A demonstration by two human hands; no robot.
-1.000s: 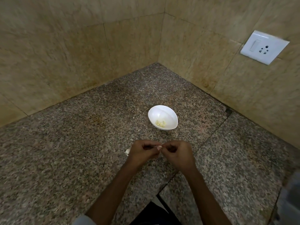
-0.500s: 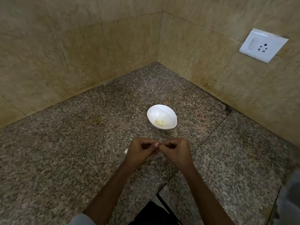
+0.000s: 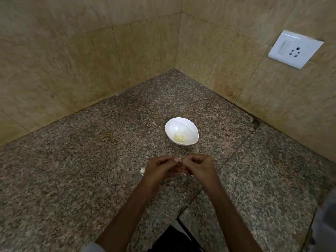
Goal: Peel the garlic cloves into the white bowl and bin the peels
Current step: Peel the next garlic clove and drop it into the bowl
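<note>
A white bowl (image 3: 181,128) stands on the speckled granite counter (image 3: 91,170) with a few pale peeled garlic cloves (image 3: 179,137) in its bottom. Just in front of it, my left hand (image 3: 160,169) and my right hand (image 3: 198,167) meet fingertip to fingertip above the counter. Both pinch a small garlic clove (image 3: 179,159) between them, most of it hidden by the fingers. Thin white peel shows under the hands. An unpeeled garlic piece (image 3: 142,170) lies on the counter, half hidden behind my left hand.
Tiled walls close the corner behind the bowl. A white switch and socket plate (image 3: 295,49) sits on the right wall. A seam in the granite (image 3: 236,151) runs diagonally on the right. A blurred grey object (image 3: 327,224) is at the right edge.
The hands stay together on the clove in front of the bowl, with only small finger movements. The bowl has not moved.
</note>
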